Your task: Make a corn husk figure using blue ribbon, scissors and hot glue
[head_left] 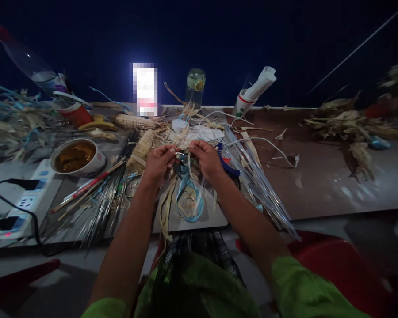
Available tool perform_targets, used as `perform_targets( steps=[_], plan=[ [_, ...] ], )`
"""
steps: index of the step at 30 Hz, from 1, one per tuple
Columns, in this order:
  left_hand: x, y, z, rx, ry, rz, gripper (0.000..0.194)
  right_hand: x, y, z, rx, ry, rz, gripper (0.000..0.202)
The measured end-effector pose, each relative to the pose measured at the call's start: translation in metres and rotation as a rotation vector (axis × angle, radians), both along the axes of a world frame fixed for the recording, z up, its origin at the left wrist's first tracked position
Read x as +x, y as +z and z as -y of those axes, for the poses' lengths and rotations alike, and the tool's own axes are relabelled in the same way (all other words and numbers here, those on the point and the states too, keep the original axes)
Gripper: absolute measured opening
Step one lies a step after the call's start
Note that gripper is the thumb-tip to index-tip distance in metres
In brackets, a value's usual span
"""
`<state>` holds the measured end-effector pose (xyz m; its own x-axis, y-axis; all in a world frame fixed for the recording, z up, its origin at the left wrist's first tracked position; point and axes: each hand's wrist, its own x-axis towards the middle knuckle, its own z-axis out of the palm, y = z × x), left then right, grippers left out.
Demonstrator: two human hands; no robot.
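Note:
Close together over the table, my left hand (159,162) and my right hand (204,159) both pinch with thumb and fingers. A pale strip of dried corn husk (189,160) runs down from the right fingertips. Something thin and shiny shows at the left fingertips, too small to name. Just below the hands, a light blue ribbon (199,205) lies in a loop. Husk strips (165,212) hang over the table's front edge. Corn cobs (142,148) lie beside the left hand, and a dark blue handled tool (230,167) is partly hidden behind the right wrist.
A bowl of brown liquid (74,157) and a power strip (26,201) stand at left. Thin wires (102,216) lie nearer. A lit, blurred screen (145,90), a glass jar (195,86) and a paper cup (243,104) line the back. Clear rods (262,181) lie right.

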<state>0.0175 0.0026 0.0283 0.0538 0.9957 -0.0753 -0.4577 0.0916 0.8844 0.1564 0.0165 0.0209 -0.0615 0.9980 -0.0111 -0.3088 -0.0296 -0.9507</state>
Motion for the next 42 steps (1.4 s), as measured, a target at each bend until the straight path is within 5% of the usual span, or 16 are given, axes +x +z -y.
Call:
perform_targets(
  steps=[9, 13, 19, 25, 31, 37, 42],
  plan=[
    [0.004, -0.001, 0.004, -0.033, -0.161, 0.031, 0.018, -0.007, -0.002, 0.005, 0.194, -0.221, 0.264, 0.011],
    [0.005, -0.004, 0.001, -0.052, -0.120, 0.052, 0.016, -0.010, -0.001, 0.010, 0.257, -0.232, 0.371, 0.010],
    [-0.001, 0.001, -0.001, -0.047, -0.017, 0.135, 0.015, 0.002, -0.004, -0.003, 0.135, -0.226, 0.095, 0.012],
    [0.005, 0.000, 0.002, -0.037, -0.118, 0.005, 0.019, -0.003, -0.001, 0.000, 0.016, -0.074, -0.095, 0.020],
    [0.006, -0.007, -0.001, -0.017, -0.107, -0.070, 0.023, -0.007, -0.001, 0.005, 0.087, -0.126, 0.108, 0.016],
    [0.005, -0.002, 0.002, -0.040, -0.118, -0.004, 0.022, -0.001, -0.003, 0.005, 0.225, -0.346, 0.398, 0.010],
    [0.007, -0.005, 0.003, -0.089, -0.177, -0.013, 0.024, -0.004, -0.001, 0.010, 0.287, -0.316, 0.498, 0.008]
  ],
)
